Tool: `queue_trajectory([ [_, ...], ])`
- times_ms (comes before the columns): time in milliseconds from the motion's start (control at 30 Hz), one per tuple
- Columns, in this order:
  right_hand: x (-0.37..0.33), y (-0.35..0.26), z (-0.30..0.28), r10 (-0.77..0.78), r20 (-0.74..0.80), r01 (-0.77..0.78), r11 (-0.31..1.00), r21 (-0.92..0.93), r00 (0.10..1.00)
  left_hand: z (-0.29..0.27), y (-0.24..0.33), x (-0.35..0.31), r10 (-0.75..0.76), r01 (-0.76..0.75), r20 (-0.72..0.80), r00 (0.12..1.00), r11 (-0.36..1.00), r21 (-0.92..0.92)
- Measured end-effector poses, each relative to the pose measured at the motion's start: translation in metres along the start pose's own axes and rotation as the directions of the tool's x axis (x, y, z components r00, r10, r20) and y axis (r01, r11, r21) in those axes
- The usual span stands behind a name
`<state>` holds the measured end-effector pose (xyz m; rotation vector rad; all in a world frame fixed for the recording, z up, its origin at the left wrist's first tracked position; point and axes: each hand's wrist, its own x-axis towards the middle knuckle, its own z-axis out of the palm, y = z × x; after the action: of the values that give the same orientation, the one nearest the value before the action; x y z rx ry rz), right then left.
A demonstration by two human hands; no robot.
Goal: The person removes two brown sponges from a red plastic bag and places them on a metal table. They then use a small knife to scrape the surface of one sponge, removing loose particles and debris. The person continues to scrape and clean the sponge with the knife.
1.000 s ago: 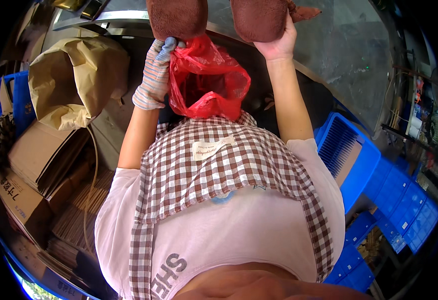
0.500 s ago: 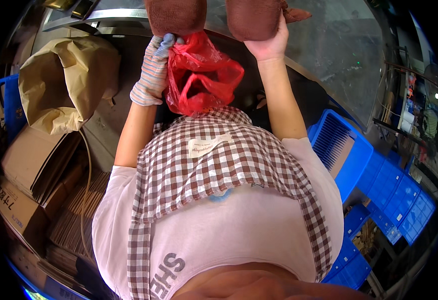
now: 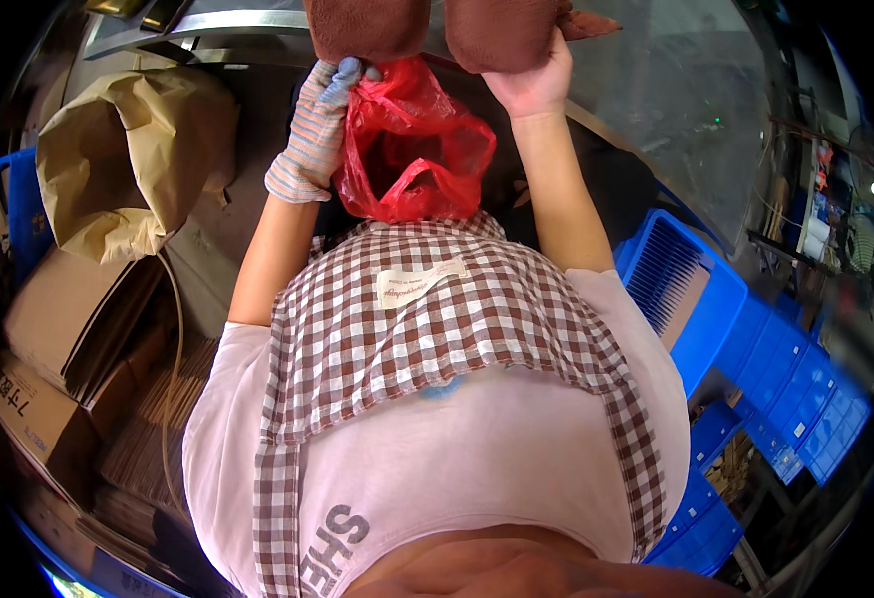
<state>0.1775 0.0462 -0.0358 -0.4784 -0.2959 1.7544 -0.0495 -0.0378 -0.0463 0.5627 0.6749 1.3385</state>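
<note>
At the top edge two brown, fuzzy, rounded pieces hang side by side, cut off by the frame, so their whole shape is hidden. My left hand (image 3: 309, 135), in a striped knit glove with bluish fingertips, pinches the rim of a red plastic bag (image 3: 462, 184) right below the left brown piece (image 3: 367, 30). The bag's mouth gapes toward me over my checked apron (image 3: 437, 339). My bare right hand (image 3: 536, 88) is closed round the lower side of the right brown piece (image 3: 492, 40); most of its fingers are behind it. A small brown flap (image 3: 591, 23) sticks out beside that hand.
Left of me stands an open tan sack (image 3: 192, 130), with stacked flat cardboard (image 3: 78, 319) and a cord (image 3: 174, 369) below. A metal-edged table (image 3: 247, 20) runs along the top. Blue plastic crates (image 3: 701, 329) are stacked at my right.
The left brown piece has shifted right, closer to the other one. Both hands have risen slightly, and the red bag has moved a little right and up, its mouth wider.
</note>
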Motion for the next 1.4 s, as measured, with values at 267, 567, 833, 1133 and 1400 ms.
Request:
queue_trajectory([
  [267,-0.005,-0.003,0.004,0.01,0.03,-0.012,0.998,0.06,1.0,-0.001,-0.002,-0.001,0.037,-0.04,0.027,0.999,0.991,0.13],
  [567,-0.006,0.0,0.006,-0.02,0.037,0.016,0.996,0.085,0.999,0.004,0.001,-0.004,0.048,-0.059,0.063,0.997,0.979,0.196],
  [833,-0.006,-0.002,0.002,-0.019,0.061,0.013,0.995,0.096,0.998,0.003,0.0,-0.002,0.059,-0.076,0.073,0.996,0.965,0.252],
  [1133,-0.011,-0.006,-0.002,-0.048,0.022,0.045,0.995,0.089,0.999,0.001,0.015,0.012,0.058,-0.056,-0.071,0.996,0.998,0.031],
  [1400,-0.009,-0.029,-0.001,-0.002,0.098,0.006,0.999,-0.042,0.995,0.003,0.054,0.031,0.059,-0.058,0.068,0.996,0.998,-0.012],
])
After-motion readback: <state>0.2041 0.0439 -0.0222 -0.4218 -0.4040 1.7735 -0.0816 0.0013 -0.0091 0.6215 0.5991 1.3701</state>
